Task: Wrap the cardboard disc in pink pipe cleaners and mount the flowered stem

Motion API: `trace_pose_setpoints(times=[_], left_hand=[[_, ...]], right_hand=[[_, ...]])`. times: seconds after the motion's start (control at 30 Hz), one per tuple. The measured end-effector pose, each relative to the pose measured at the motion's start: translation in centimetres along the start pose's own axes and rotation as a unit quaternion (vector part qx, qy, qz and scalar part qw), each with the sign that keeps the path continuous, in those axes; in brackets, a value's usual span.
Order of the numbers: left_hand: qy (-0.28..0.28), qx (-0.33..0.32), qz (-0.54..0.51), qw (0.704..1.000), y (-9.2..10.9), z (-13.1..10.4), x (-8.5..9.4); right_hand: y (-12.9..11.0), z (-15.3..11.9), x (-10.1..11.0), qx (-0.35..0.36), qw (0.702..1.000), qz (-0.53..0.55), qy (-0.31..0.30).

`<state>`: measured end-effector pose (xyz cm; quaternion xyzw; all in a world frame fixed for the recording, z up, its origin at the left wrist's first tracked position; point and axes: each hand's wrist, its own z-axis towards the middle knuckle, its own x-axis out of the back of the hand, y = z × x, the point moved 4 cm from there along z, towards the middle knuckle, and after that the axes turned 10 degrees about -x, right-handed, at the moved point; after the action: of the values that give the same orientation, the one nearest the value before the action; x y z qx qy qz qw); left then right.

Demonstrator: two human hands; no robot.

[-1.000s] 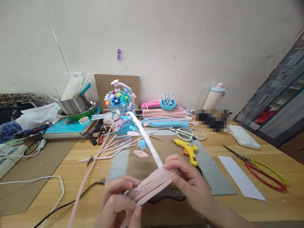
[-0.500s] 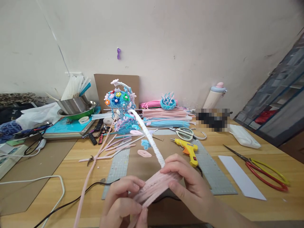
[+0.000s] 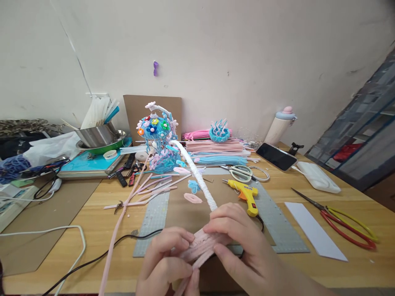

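At the bottom middle, my left hand (image 3: 169,261) pinches a pale pink pipe cleaner strand against the near left side of a pink pipe-cleaner-wrapped base (image 3: 202,246). My right hand (image 3: 243,246) grips that base from the right, fingers over its top and thumb on the near side. From the base rises a curved stem (image 3: 199,176) wrapped in white, leaning up and left. Small blue and pink fuzzy pieces hang along it, among them a blue flower (image 3: 194,186) and a pink loop (image 3: 193,198). My fingers hide parts of the base.
Behind stands a flower-covered blue jellyfish figure (image 3: 157,131). Bundles of pink pipe cleaners (image 3: 212,146) lie to its right. A yellow glue gun (image 3: 247,195), white-handled scissors (image 3: 240,173), red-and-yellow-handled scissors (image 3: 348,226) and a phone (image 3: 276,156) are on the right. A black cable (image 3: 101,255) crosses the left.
Both hands and the wrapped base have shifted slightly right in view, the stem with them. My right fingers sit a little closer to my left on the base.
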<state>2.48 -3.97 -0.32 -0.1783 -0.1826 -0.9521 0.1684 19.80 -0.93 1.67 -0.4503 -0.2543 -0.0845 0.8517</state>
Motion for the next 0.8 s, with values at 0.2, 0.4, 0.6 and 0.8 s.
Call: trace_pose_setpoints(times=[0.2, 0.4, 0.6, 0.8], left_hand=[[-0.014, -0.009, -0.044, 0.999, -0.2, -0.5, -0.2], [-0.020, -0.018, -0.072, 0.997, -0.2, -0.7, -0.7], [-0.012, -0.016, -0.089, 0.996, -0.2, -1.1, -0.8], [0.005, -0.024, -0.069, 0.997, -0.3, -0.7, -1.1]], right_hand=[[0.6, -0.2, 0.2, -0.003, 1.000, 0.012, 0.012], [1.5, -0.9, 0.4, -0.004, 1.000, 0.026, 0.016], [1.6, -1.0, 0.6, -0.004, 1.000, 0.027, 0.016], [1.6, -1.0, 0.8, -0.004, 1.000, 0.009, 0.011]])
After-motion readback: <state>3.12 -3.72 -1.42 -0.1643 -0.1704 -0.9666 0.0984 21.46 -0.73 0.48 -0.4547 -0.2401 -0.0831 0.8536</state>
